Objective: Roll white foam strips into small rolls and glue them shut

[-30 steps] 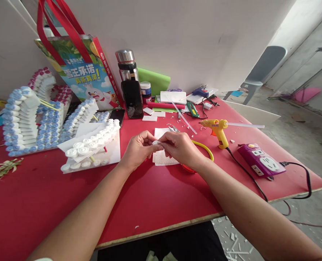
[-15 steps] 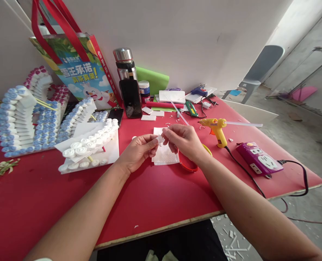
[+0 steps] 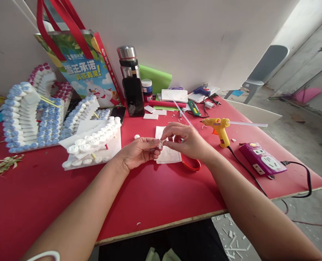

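My left hand (image 3: 139, 152) and my right hand (image 3: 185, 139) meet over the red table (image 3: 155, 195), both pinching a small white foam piece (image 3: 160, 144) between their fingertips. Under them lies a white foam sheet (image 3: 168, 154). Red-handled scissors (image 3: 190, 165) rest beneath my right wrist. A tiny white foam roll (image 3: 136, 137) sits on the table just left of my hands. A white foam model with rolled white rosettes (image 3: 91, 145) stands to the left of my left hand.
A yellow glue gun (image 3: 221, 128) and a purple power strip (image 3: 260, 159) lie at the right. Blue-tipped foam models (image 3: 30, 116), a shopping bag (image 3: 79, 69), a steel flask (image 3: 128, 63), a black phone (image 3: 133, 96) and foam scraps line the back. A grey chair (image 3: 261, 69) stands beyond.
My hands drew apart a little half a second ago, then closed together again on the small white piece. They sit slightly higher over the foam sheet, with more of the red scissors showing.
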Available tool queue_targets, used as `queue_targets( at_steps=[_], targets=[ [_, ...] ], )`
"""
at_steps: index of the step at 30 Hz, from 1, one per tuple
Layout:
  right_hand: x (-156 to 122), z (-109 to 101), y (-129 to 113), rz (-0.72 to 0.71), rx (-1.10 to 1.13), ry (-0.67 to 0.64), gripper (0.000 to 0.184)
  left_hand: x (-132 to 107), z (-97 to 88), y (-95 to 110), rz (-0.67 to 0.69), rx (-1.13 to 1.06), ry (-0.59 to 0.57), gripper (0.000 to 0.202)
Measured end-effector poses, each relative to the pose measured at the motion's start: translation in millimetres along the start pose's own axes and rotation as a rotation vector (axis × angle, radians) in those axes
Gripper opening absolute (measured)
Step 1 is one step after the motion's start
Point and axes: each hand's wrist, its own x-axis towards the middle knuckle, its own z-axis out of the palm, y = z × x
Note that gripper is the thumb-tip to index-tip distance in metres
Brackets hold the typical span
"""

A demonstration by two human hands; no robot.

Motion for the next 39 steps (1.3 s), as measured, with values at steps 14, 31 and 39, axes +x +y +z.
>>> queue_targets(
  at_steps=[14, 31, 39],
  targets=[
    [-2, -7, -10, -0.194, -0.168, -0.145, 0.018, -5, 4.6, 8, -0.121, 0.08, -0.048, 0.024],
    [-2, -9, 0, -0.165, 0.036, -0.273, 0.024, -2, -1.9, 4, -0.182, 0.053, -0.151, 0.024],
    [-2, -12, -6, -0.04, 0.037, -0.151, 0.014, -2, 0.1, 5, -0.16, 0.034, -0.069, 0.023]
  ],
)
